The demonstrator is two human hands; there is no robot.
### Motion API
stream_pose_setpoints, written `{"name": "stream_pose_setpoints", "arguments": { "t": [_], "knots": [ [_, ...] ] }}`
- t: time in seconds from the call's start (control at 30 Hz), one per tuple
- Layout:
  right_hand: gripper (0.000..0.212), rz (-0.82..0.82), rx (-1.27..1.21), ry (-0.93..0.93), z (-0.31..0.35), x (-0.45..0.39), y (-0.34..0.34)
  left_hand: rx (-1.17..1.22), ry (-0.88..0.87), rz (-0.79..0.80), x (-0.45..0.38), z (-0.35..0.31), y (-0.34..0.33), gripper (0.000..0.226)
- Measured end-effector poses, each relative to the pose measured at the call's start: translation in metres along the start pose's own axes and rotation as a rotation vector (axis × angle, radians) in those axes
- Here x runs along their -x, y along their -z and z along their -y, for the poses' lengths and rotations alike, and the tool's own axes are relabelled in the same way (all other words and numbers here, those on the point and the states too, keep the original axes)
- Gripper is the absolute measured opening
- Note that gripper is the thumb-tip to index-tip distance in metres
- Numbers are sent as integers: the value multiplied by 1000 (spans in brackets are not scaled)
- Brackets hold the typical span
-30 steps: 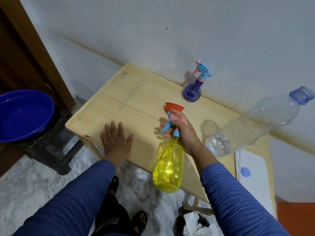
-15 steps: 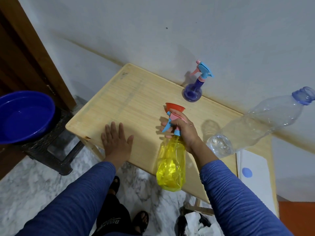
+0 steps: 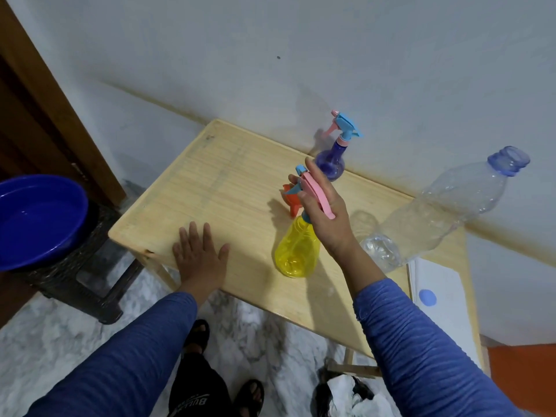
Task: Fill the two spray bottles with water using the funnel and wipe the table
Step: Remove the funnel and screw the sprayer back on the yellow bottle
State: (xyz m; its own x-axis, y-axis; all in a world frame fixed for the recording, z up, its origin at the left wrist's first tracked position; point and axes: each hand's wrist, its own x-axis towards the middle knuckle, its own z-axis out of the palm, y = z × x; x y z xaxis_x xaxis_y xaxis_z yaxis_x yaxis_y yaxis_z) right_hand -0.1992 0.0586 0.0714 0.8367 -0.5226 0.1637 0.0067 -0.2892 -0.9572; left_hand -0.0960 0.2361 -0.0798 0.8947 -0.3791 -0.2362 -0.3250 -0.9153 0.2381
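Head view shows me the yellow spray bottle now standing on the table; a second ago it hung off the near edge in my right hand. That hand's fingers have straightened around the pink trigger, barely touching, though I can't quite tell if contact remains. My left hand stays flat near the left edge. The red funnel lies just behind, the purple spray bottle far back. Uncapping looks next.
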Motion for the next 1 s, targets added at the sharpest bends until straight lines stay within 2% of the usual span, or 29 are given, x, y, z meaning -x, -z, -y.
{"name": "stream_pose_setpoints", "arguments": {
  "t": [0.13,0.2,0.27,0.37,0.47,0.57,0.67,0.83,1.0],
  "knots": [
    [52,-22,69,16,-5,6,2,79,-52,-40,-1,-6,1,63],
    [55,-26,118,15,-5,10,4,183,-194,-108,2,-18,1,66],
    [59,-22,141,6,-7,16,4,379,-384,-152,6,-33,0,82],
    [63,-27,159,4,-14,28,2,660,-591,-108,16,-58,0,78],
    [62,-60,179,-9,-22,37,1,807,-685,-31,25,-72,6,67],
    [56,-106,137,-62,-37,51,0,854,-733,19,32,-77,11,54],
    [51,-186,127,-107,-53,68,-5,873,-700,87,34,-77,15,52],
    [66,-290,171,-187,-71,89,-15,867,-659,106,36,-76,15,51],
    [64,-325,90,-225,-76,89,-19,940,-589,102,38,-78,15,54]
  ]
}}
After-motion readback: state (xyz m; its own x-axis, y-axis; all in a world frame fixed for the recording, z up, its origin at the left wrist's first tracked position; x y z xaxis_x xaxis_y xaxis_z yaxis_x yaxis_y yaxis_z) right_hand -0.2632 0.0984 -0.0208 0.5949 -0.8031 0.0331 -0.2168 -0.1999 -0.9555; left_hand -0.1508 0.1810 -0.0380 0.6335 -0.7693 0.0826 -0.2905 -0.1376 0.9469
